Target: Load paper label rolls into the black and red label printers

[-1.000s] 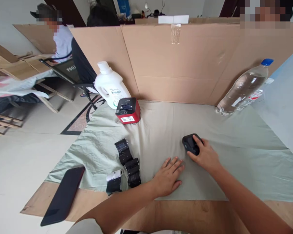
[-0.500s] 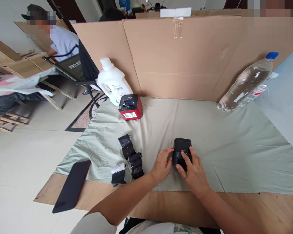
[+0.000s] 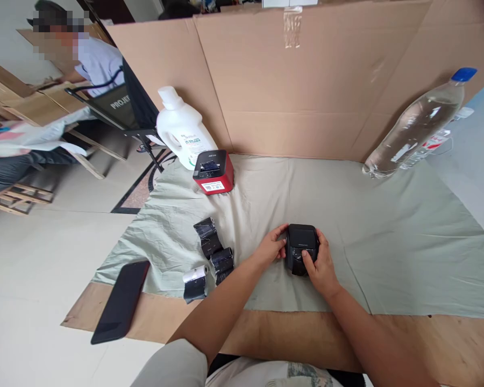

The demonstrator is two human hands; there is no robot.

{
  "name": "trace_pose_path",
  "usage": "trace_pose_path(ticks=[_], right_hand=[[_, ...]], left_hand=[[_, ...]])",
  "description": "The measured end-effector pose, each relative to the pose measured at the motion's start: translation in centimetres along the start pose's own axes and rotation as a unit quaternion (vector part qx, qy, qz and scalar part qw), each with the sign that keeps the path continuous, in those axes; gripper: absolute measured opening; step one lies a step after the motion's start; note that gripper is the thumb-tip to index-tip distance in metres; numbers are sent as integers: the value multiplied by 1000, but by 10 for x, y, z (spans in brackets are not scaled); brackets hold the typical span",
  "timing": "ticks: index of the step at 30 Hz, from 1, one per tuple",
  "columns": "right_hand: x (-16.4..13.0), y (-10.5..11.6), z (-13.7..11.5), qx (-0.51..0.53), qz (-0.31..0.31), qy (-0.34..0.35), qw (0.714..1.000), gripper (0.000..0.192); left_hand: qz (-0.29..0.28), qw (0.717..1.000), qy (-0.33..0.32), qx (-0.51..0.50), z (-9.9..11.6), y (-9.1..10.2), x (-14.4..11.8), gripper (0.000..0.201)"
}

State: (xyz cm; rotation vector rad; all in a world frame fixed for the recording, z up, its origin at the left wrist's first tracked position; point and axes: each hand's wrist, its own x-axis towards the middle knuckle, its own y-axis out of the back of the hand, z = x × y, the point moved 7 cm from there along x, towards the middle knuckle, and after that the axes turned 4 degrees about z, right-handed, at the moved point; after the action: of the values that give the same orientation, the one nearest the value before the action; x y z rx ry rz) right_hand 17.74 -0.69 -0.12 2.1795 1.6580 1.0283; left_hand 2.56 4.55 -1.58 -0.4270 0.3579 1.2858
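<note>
Gripping small black printer (image 3: pixel 301 248) from both sides on the bench (image 3: pixel 387 226): left hand (image 3: pixel 271 248) fingers curled, right hand (image 3: pixel 320 266) thumb pressing the near face.

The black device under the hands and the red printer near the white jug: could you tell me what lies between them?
In the head view, only bare, wrinkled green cloth separates the black device from the red printer.
</note>
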Motion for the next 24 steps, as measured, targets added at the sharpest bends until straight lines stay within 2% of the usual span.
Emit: trace_pose_path(ticks=[5,11,16,20,24], right_hand=[[-1,-1,3,7,-4,-18,1000,67],[-2,-3,1,19,0,-8,1000,65],[1,5,9,79,36,-64,994,62],[5,17,14,90,87,-83,989,41],[9,27,3,46,134,-22,990,17]], left_hand=[[-4,1000,6,-18,5,4,3,58],[32,999,13,-2,8,4,3,58],[30,999,15,-2,8,3,2,57],[47,999,3,-10,7,4,2,54],[64,998,-14,-4,5,5,-1,41]])
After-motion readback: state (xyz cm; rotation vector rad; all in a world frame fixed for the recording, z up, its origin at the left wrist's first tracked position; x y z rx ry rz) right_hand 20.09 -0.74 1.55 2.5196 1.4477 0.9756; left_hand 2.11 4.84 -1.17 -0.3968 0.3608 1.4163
